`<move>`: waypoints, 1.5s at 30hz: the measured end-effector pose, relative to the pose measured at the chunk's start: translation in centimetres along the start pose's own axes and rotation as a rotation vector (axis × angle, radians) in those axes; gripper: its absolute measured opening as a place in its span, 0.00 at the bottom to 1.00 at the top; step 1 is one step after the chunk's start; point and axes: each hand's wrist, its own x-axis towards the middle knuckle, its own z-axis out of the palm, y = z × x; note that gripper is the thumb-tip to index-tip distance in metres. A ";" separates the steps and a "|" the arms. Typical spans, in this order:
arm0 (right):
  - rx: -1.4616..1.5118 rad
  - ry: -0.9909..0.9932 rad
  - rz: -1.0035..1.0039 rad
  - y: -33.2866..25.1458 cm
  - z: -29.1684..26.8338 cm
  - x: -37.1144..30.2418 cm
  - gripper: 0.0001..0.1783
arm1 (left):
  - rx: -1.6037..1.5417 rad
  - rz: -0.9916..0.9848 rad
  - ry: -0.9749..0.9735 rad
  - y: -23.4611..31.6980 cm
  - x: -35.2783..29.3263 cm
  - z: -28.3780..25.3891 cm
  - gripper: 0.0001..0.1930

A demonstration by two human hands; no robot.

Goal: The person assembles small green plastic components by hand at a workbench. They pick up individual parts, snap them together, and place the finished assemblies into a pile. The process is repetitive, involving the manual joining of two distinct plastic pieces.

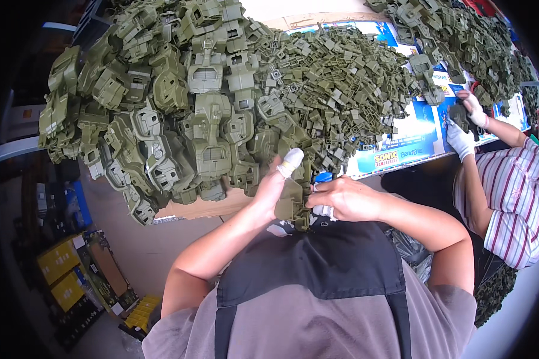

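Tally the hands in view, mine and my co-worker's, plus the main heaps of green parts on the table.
Your hands, left and right: 2
Co-worker's hands: 2
Heap of large shells, left: 1
Heap of small pieces, middle: 1
Heap at upper right: 1
Total: 7

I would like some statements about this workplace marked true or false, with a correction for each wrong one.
1. The left hand holds an olive-green part. True.
2. The right hand is far away from this part. False: it is close by, at the right side of the part.
3. The thumb of the left hand has a white wrapping. True.
4. The heap of small parts is on the floor. False: it lies on a blue-and-white printed surface.
5. The co-worker's shirt is striped. True.
6. The apron is white. False: it is dark.
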 end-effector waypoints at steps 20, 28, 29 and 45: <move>-0.530 0.529 0.430 12.1 8.2 8.5 0.49 | 0.026 0.637 0.035 5.4 0.1 -4.3 0.31; 0.807 0.669 0.048 4.7 1.6 4.9 0.47 | 0.264 0.771 0.049 3.9 2.1 -4.0 0.44; 0.612 0.626 0.032 4.9 1.6 5.1 0.47 | 0.308 0.774 0.092 3.6 2.5 -3.1 0.45; 1.638 0.330 0.173 3.4 3.0 3.8 0.40 | 0.121 0.894 0.158 2.1 2.3 -2.1 0.31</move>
